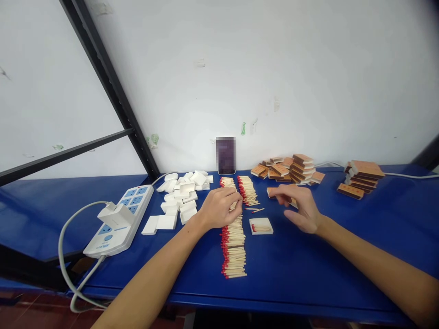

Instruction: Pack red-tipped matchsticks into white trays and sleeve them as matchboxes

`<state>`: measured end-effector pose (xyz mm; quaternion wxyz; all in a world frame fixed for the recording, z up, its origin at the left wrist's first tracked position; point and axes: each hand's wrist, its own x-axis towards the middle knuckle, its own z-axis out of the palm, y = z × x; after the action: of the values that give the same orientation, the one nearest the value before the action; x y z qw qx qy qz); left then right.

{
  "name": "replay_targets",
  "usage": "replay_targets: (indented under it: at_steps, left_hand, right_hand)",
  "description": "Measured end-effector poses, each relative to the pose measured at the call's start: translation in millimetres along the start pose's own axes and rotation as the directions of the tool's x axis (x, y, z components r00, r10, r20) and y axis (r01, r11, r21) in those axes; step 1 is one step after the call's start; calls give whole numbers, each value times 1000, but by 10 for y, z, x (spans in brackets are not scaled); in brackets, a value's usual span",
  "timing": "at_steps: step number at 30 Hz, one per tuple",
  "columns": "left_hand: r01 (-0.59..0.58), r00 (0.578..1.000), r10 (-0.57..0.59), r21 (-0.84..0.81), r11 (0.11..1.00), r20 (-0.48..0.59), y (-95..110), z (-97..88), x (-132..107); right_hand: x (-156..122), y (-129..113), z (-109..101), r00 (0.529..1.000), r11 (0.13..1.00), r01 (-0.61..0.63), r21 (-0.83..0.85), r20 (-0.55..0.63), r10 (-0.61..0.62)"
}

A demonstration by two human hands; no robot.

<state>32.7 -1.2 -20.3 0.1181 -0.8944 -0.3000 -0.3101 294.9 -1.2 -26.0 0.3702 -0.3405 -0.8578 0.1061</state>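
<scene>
Left hand (219,208) pinched red-tipped wooden matches (233,246) lying crosswise beneath it, heads pointing left; right hand (302,208) clasped a brown cardboard sleeve (272,191).

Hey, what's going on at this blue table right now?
The left hand pinches at a long row of matches, and the right hand holds a brown box. A small open tray with a few matches in it lies between the hands. To the left are piled white trays; at the back are stacked brown boxes.
</scene>
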Motion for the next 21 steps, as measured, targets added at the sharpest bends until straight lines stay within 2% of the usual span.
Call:
replay_targets:
  at_steps: [1, 3, 7, 9, 15, 21]
  left_hand:
    - [4, 1000, -4, -1, 1000, 2, -2, 0, 0]
    - [9, 1000, -9, -6, 1000, 6, -6, -2, 0]
    - [19, 1000, -19, -9, 1000, 3, -23, -8, -2]
    - [22, 1000, -22, -7, 1000, 4, -32, -7, -5]
    - [7, 1000, -7, -10, 1000, 3, -34, 0, -6]
    - [12, 1000, -12, -1, 1000, 12, -30, -6, -3]
  right_hand:
    - [14, 10, 31, 999, 998, -41, -46, -34, 40]
    - [56, 18, 101, 993, 985, -117, -123, -9, 117]
    - [101, 54, 197, 966, 972, -69, -224, 228, 122]
    - [89, 86, 212, 951, 961, -69, -266, 274, 145]
    - [85, 144, 219, 901, 969, -147, -199, 376, 215]
    - [111, 144, 208, 913, 977, -99, -187, 373, 164]
